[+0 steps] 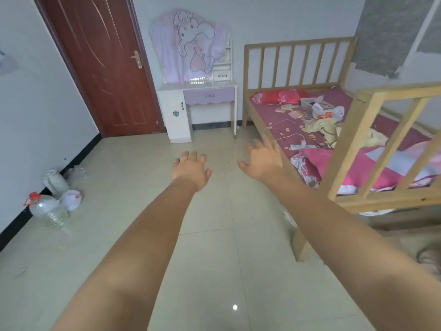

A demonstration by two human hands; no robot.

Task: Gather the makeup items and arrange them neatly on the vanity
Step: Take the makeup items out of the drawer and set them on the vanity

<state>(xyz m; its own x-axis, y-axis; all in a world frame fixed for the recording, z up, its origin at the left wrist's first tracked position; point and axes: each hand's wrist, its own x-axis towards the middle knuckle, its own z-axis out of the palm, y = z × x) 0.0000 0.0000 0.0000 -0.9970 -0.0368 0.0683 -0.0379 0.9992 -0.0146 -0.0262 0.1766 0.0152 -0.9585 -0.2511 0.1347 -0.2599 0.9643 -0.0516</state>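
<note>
Fingers of the left hand (191, 169) and right hand (263, 161) spread empty over the floor, likely because the makeup items (310, 108) lie scattered on the bed (267, 111), well apart from the vanity (198, 91)

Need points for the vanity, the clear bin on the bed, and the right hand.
vanity (210, 95), head view, on the purple drawer front.
clear bin (306, 103), head view, on its near wall, on the bed.
right hand (263, 161), head view, on the back of the hand.
</note>
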